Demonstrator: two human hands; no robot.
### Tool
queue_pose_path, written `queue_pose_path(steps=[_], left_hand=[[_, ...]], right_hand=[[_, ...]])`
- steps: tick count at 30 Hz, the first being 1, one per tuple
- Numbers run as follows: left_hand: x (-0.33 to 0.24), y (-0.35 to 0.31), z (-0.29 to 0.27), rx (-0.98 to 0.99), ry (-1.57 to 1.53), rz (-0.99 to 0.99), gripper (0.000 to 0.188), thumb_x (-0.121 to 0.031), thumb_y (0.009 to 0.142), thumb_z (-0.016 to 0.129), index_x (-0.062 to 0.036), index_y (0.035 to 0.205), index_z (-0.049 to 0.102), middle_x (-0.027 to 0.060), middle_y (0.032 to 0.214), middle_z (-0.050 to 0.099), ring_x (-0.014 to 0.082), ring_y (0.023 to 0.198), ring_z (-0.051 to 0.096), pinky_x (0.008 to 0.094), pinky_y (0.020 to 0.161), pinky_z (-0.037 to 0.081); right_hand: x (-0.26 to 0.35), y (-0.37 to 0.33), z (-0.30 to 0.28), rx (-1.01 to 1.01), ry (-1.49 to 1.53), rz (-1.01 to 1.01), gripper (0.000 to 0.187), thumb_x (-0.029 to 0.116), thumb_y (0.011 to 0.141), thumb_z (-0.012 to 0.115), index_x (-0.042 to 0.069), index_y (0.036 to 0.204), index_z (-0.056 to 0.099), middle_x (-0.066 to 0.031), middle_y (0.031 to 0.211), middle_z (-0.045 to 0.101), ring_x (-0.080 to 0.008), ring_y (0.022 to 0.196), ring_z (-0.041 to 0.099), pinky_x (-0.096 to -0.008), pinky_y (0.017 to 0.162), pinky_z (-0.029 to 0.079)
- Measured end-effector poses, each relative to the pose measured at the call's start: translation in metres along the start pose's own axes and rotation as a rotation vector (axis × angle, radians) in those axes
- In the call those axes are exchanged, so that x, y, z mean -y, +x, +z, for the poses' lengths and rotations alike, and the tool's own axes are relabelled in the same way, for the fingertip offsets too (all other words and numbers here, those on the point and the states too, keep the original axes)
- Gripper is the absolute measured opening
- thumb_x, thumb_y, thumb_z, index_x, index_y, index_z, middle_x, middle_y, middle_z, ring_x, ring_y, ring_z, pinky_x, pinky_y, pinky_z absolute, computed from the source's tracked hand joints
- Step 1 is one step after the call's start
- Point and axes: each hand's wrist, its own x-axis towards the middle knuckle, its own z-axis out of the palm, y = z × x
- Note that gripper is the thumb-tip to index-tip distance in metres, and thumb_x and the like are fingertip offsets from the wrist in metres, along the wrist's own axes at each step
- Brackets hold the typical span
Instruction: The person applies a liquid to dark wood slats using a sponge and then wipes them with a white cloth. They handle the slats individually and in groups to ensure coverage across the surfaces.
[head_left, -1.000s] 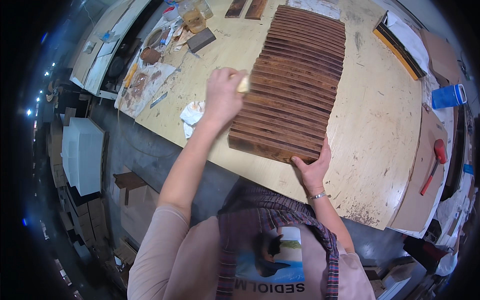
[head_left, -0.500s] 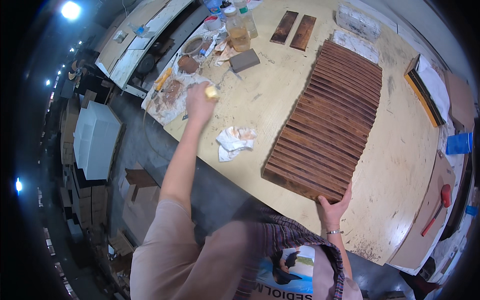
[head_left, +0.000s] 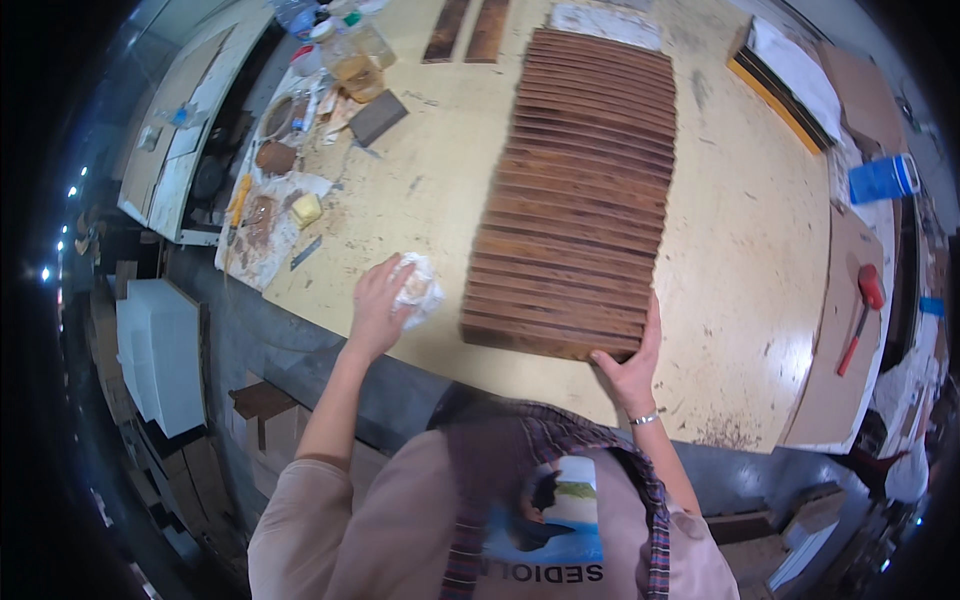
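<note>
A dark brown slatted wooden panel (head_left: 575,210) lies on the pale worktable, its ridges running crosswise. My right hand (head_left: 632,372) grips the panel's near right corner, thumb on the near edge and fingers along the right side. To the left of the panel, my left hand (head_left: 376,308) is closed on a crumpled white cloth (head_left: 421,291) with brownish stains, just above or on the tabletop. A small yellow sponge-like block (head_left: 306,209) sits by the edge of a stained sheet, apart from that hand.
Behind the sponge stand a brown pot (head_left: 276,157), a grey block (head_left: 378,118) and a jar of yellowish liquid (head_left: 357,76). Two dark wood strips (head_left: 487,30) lie at the back. A red-headed mallet (head_left: 869,290) and a blue jug (head_left: 880,179) are at the right.
My left hand has put down the yellow block, moved nearer and rightward, and taken hold of the white cloth. My right hand stays on the panel's corner; the whole view has shifted.
</note>
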Motion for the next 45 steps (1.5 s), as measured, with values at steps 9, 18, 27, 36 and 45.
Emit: queue_pose_path(steps=[9, 18, 27, 36, 45], left_hand=[[-0.181, 0.144, 0.010, -0.206, -0.409, 0.436, 0.036, -0.004, 0.096, 0.053, -0.0129, 0.128, 0.066, 0.0154, 0.135, 0.061, 0.0324, 0.124, 0.056, 0.0416, 0.109, 0.043], [-0.042, 0.080, -0.017, 0.005, -0.814, -0.319, 0.028, -0.009, 0.097, 0.057, 0.0059, 0.117, 0.069, 0.0244, 0.133, 0.060, 0.0287, 0.125, 0.059, 0.0407, 0.109, 0.045], [-0.167, 0.095, 0.049, 0.053, -0.265, 0.545, 0.043, 0.002, 0.090, 0.054, -0.0148, 0.126, 0.068, 0.0128, 0.137, 0.061, 0.0342, 0.131, 0.054, 0.0439, 0.116, 0.038], [-0.192, 0.123, 0.082, -0.166, -0.412, 0.449, 0.042, 0.007, 0.091, 0.044, 0.0007, 0.131, 0.058, 0.0232, 0.136, 0.058, 0.0403, 0.132, 0.050, 0.0484, 0.117, 0.034], [-0.065, 0.085, 0.028, -0.151, -0.555, 0.011, 0.046, 0.017, 0.080, 0.048, -0.0034, 0.112, 0.075, 0.0176, 0.132, 0.065, 0.0324, 0.128, 0.058, 0.0420, 0.113, 0.044]], right_hand=[[-0.009, 0.023, -0.011, 0.108, 0.017, -0.163, 0.125, 0.025, 0.055, 0.091, 0.004, 0.158, 0.023, -0.0249, 0.164, 0.020, -0.0408, 0.150, 0.025, -0.0460, 0.122, 0.026], [-0.021, 0.021, -0.006, 0.051, -0.022, -0.232, 0.122, 0.049, 0.060, 0.090, 0.003, 0.155, 0.029, -0.0229, 0.160, 0.031, -0.0389, 0.145, 0.036, -0.0452, 0.120, 0.031], [-0.021, 0.023, -0.009, 0.052, 0.002, -0.292, 0.118, 0.035, 0.058, 0.092, 0.002, 0.153, 0.030, -0.0271, 0.159, 0.029, -0.0427, 0.138, 0.041, -0.0483, 0.115, 0.036], [-0.019, 0.021, -0.008, 0.075, -0.017, -0.258, 0.119, 0.039, 0.060, 0.090, 0.002, 0.154, 0.028, -0.0269, 0.159, 0.030, -0.0418, 0.140, 0.040, -0.0477, 0.115, 0.035], [-0.023, 0.023, -0.008, 0.105, 0.042, -0.234, 0.115, 0.036, 0.064, 0.089, 0.004, 0.155, 0.027, -0.0265, 0.161, 0.026, -0.0426, 0.145, 0.033, -0.0479, 0.119, 0.030]])
